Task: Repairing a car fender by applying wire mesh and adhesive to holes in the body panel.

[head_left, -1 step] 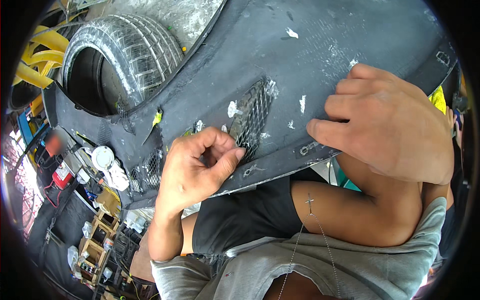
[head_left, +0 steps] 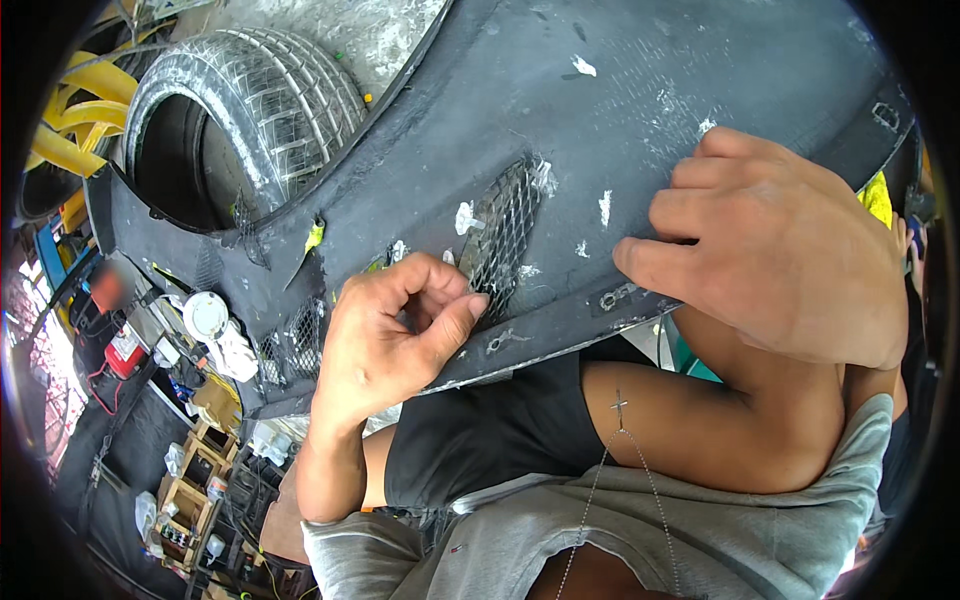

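Note:
A large black panel shaped like a car bumper cover (head_left: 420, 180) lies across my lap, its surface scuffed and dotted with white smears. Set against it is a strip of dark wire mesh (head_left: 508, 235). My left hand (head_left: 400, 330) is closed in a pinch at the mesh's lower end, thumb against forefinger. Farther right, my right hand (head_left: 775, 250) is curled over the panel near its front edge. Its fingertips are mostly tucked under, so whatever they hold is hidden. A white lump (head_left: 466, 218) sits beside the mesh.
A worn tire (head_left: 260, 110) lies behind the panel at the far left, near yellow parts (head_left: 95, 110). Wooden crates (head_left: 190, 500), a red container (head_left: 124, 352) and a round white object (head_left: 206, 316) are on the left. Part of another person's hand (head_left: 914, 245) shows at the far right.
The mesh strip has shifted very slightly to the left at its upper right edge. Both hands hold their places.

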Motion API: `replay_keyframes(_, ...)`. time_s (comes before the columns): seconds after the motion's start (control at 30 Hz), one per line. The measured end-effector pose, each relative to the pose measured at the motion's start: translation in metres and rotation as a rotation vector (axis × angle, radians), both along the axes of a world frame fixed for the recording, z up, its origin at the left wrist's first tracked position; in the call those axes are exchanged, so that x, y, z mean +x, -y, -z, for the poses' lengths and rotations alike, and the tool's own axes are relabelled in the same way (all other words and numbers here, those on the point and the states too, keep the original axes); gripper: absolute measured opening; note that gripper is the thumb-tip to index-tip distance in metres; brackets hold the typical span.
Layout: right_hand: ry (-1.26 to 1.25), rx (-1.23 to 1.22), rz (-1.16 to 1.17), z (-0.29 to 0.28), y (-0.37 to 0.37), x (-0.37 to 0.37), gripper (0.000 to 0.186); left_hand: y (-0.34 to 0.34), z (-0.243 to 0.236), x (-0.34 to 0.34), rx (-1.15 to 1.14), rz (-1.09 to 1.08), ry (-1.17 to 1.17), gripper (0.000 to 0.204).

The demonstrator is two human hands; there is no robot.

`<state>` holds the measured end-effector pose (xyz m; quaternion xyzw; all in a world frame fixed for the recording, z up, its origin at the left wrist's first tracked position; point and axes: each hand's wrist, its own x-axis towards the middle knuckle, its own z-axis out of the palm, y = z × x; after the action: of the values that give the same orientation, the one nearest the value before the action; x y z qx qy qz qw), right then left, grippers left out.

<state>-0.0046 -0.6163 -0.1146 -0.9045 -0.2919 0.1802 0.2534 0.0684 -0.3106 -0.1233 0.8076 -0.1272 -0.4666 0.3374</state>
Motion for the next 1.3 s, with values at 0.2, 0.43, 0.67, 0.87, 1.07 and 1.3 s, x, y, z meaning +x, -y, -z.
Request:
replay_keyframes(0.2,0.007,0.018,0.014,0.001,0.0,0.0,0.021,0.004,-0.001,-0.003,0.044,-0.066,0.022,0.014)
replay_keyframes(0.43,-0.008,0.004,0.003,0.001,-0.001,0.0,0.023,0.009,-0.002,-0.004,0.109,-0.122,-0.013,0.016)
replay_keyframes(0.67,-0.043,-0.012,-0.017,-0.003,0.001,0.001,0.031,0.013,-0.007,-0.005,0.12,-0.122,-0.007,0.013)
replay_keyframes(0.87,-0.159,-0.132,-0.04,-0.033,-0.012,0.017,0.045,0.01,-0.007,-0.005,0.083,-0.12,-0.001,0.013)
replay_keyframes(1.07,-0.23,0.046,-0.093,-0.033,0.001,0.041,0.045,0.015,-0.014,-0.003,0.153,-0.078,0.005,0.016)
replay_keyframes(1.3,0.007,-0.232,-0.096,-0.036,-0.038,0.087,0.015,0.012,-0.012,-0.006,0.091,-0.046,0.041,0.012)
